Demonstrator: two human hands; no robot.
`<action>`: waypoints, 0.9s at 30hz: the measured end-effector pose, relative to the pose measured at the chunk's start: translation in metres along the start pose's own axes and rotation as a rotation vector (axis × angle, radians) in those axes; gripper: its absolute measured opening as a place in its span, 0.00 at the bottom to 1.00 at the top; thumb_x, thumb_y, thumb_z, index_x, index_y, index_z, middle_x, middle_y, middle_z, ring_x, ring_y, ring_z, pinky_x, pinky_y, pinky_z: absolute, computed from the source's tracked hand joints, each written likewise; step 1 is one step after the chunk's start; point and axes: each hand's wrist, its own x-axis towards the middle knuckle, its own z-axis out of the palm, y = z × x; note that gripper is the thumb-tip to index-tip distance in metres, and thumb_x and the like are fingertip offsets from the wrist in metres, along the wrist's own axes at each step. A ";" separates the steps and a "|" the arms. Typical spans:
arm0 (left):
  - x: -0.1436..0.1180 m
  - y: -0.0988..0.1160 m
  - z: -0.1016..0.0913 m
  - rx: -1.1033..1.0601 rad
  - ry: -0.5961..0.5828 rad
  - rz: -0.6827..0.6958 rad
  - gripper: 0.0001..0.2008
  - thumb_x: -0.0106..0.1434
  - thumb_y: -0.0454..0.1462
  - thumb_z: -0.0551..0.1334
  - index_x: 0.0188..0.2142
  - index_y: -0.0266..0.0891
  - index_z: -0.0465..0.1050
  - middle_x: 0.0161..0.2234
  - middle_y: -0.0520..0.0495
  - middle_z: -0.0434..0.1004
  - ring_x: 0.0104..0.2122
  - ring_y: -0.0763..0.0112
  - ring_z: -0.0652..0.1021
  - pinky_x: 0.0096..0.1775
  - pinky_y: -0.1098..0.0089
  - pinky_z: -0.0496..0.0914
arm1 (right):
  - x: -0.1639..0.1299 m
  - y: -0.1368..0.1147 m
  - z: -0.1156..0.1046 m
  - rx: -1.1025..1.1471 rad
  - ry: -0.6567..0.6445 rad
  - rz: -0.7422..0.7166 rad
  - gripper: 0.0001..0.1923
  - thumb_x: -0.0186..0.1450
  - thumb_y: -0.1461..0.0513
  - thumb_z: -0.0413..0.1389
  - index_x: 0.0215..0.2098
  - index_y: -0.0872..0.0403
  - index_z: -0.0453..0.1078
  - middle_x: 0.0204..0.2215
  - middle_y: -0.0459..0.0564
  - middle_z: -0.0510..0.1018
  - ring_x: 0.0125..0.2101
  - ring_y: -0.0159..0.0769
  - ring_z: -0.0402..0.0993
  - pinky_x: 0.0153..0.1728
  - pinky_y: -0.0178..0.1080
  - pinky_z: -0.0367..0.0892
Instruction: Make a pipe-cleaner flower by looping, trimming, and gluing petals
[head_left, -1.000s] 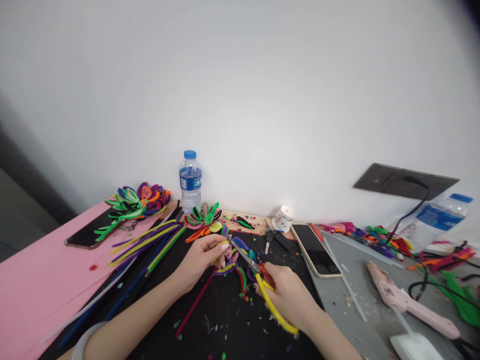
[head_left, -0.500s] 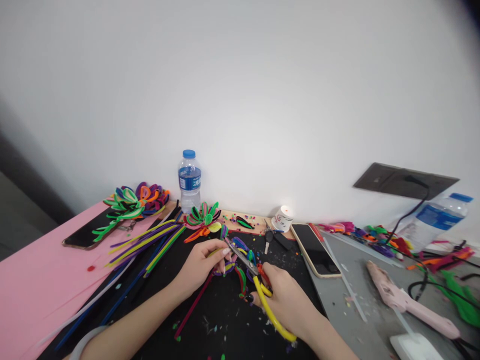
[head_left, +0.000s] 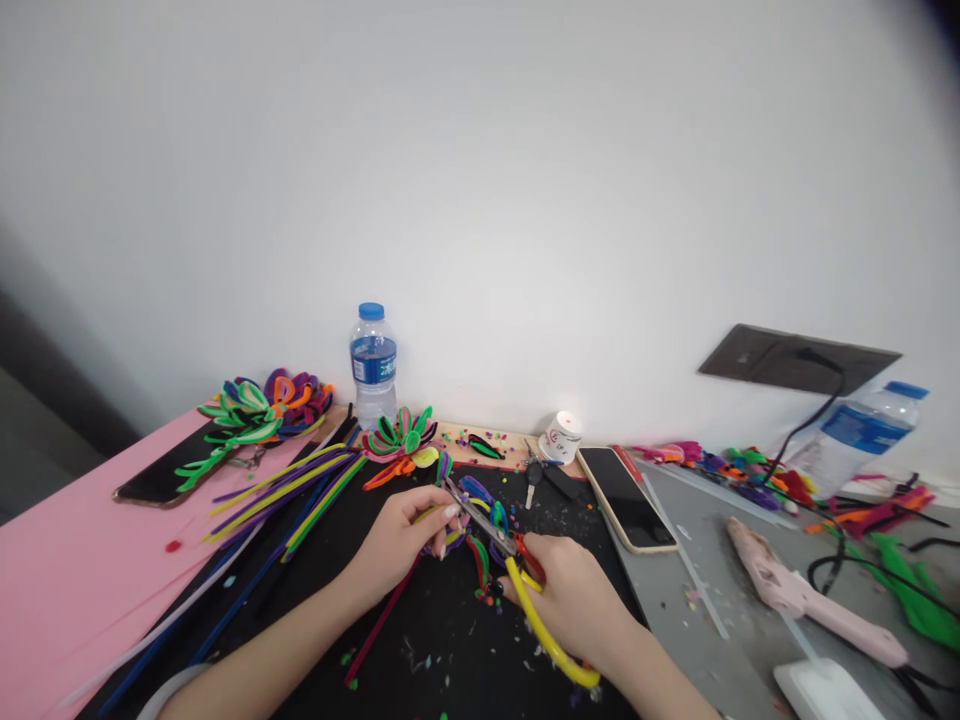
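Observation:
My right hand [head_left: 566,585] is wrapped round a pair of scissors [head_left: 536,610] with red and yellow handles. Their silver blades point up and left, reaching the fingertips of my left hand [head_left: 412,530]. That hand pinches a small pipe cleaner piece, mostly hidden by the fingers. Beneath and between the hands lie bent pipe cleaner loops [head_left: 474,490] in blue, purple and yellow, and a red and green loop [head_left: 480,562]. A dark red pipe cleaner [head_left: 382,622] runs down from below my left hand across the black mat [head_left: 450,660].
Behind the hands are a pipe cleaner flower [head_left: 409,435], a water bottle [head_left: 373,370], keys [head_left: 532,475] and a paper cup [head_left: 560,438]. Loose pipe cleaners [head_left: 292,490] lie left. Rightward are a phone [head_left: 626,500], a pink glue gun [head_left: 810,600] and a cable [head_left: 832,545].
The view has shifted slightly, so most things sit a little further left. Both hands keep nearly the same pose, with the scissor blades still at the left fingertips.

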 end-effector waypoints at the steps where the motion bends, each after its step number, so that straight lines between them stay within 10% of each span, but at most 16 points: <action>1: 0.000 -0.001 0.000 -0.001 0.000 0.000 0.09 0.58 0.38 0.57 0.25 0.34 0.68 0.15 0.56 0.66 0.16 0.79 0.65 0.23 0.77 0.59 | 0.000 0.000 0.000 0.000 -0.002 0.003 0.14 0.55 0.52 0.54 0.22 0.53 0.62 0.19 0.44 0.70 0.20 0.30 0.61 0.20 0.31 0.44; 15: 0.001 -0.004 0.001 -0.040 -0.010 -0.038 0.12 0.58 0.41 0.57 0.26 0.34 0.68 0.19 0.54 0.68 0.15 0.80 0.65 0.22 0.77 0.58 | -0.001 0.001 -0.003 0.052 -0.053 0.004 0.14 0.56 0.52 0.54 0.21 0.54 0.64 0.17 0.43 0.68 0.17 0.28 0.59 0.18 0.31 0.45; 27: -0.002 -0.003 0.004 -0.022 0.002 -0.114 0.13 0.57 0.44 0.57 0.31 0.35 0.68 0.22 0.54 0.66 0.16 0.83 0.59 0.21 0.77 0.54 | 0.018 0.042 -0.004 -0.047 0.200 0.245 0.11 0.55 0.57 0.54 0.36 0.53 0.65 0.28 0.50 0.74 0.29 0.40 0.71 0.26 0.34 0.57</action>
